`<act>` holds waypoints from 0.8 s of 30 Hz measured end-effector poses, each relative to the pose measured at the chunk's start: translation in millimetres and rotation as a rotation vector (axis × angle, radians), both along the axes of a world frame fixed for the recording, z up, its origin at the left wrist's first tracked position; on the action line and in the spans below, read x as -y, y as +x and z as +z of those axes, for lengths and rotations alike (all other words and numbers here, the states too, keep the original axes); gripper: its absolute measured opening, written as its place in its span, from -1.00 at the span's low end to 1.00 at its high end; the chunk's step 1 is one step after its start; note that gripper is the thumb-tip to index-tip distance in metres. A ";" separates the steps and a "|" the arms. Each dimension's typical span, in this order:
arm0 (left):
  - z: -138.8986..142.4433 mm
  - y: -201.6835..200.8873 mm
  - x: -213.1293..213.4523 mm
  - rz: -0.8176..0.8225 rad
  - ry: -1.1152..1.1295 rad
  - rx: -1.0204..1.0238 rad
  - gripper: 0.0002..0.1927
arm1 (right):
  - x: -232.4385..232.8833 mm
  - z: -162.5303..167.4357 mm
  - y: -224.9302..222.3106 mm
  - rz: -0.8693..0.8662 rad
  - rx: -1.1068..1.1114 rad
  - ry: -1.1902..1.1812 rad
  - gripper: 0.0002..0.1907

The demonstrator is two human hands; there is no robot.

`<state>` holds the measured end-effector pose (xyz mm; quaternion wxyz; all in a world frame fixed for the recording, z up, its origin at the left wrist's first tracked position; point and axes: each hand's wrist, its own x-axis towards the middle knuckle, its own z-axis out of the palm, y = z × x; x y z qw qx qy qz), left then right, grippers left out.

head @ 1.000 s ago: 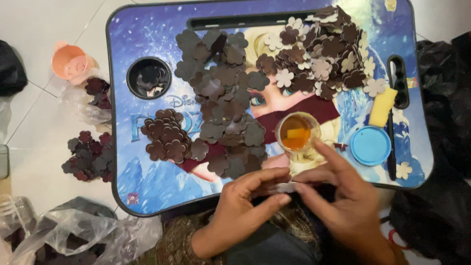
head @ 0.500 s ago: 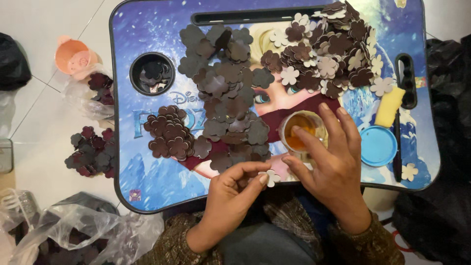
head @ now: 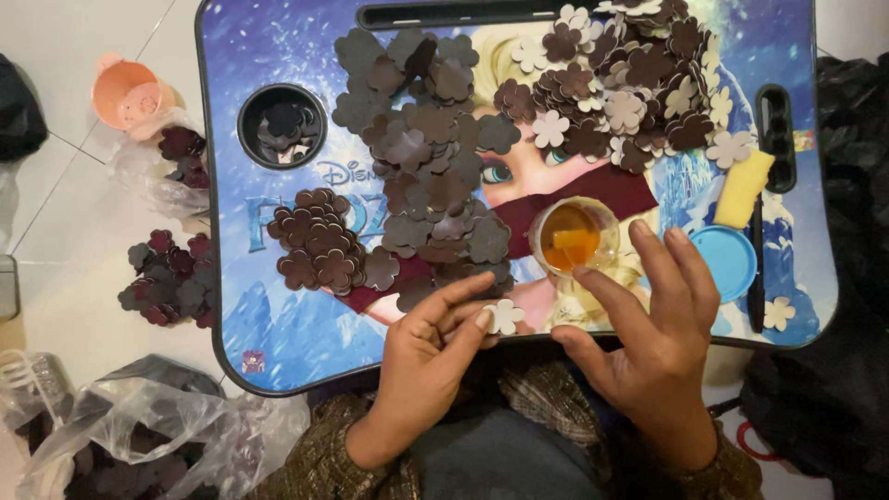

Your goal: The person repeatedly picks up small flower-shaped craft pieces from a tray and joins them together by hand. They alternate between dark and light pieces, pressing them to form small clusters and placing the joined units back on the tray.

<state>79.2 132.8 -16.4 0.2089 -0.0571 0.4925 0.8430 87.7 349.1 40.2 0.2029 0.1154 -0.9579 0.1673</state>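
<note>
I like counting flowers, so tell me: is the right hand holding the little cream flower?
No. The left hand pinches the cream flower cutout, while the right hand hovers open beside the glue cup.

– Any packaging in sight?
– A crumpled clear plastic bag of dark pieces at lower left, and another clear bag at upper left beside the lap tray.
– Labels, screens?
– A small red-and-white sticker on the tray's lower-left corner.

Blue lap tray carries brown flower cutouts, glue cup, blue lid, yellow sponge.
</note>
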 end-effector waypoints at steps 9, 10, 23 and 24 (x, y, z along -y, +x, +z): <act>-1.4 6.0 -4.7 0.006 0.040 -0.004 -0.52 | 4.9 -1.3 14.4 0.027 0.023 -0.002 -0.52; -1.2 6.2 -5.2 -0.002 0.039 0.005 -0.50 | 5.6 2.2 16.6 0.053 0.056 -0.065 -0.55; 2.4 12.8 -6.3 -0.048 0.059 0.029 -0.43 | 33.9 -12.6 36.5 0.117 0.001 -0.115 -0.57; 3.7 13.3 -5.9 -0.046 0.054 0.033 -0.43 | 34.5 -13.7 36.9 0.116 -0.004 -0.104 -0.56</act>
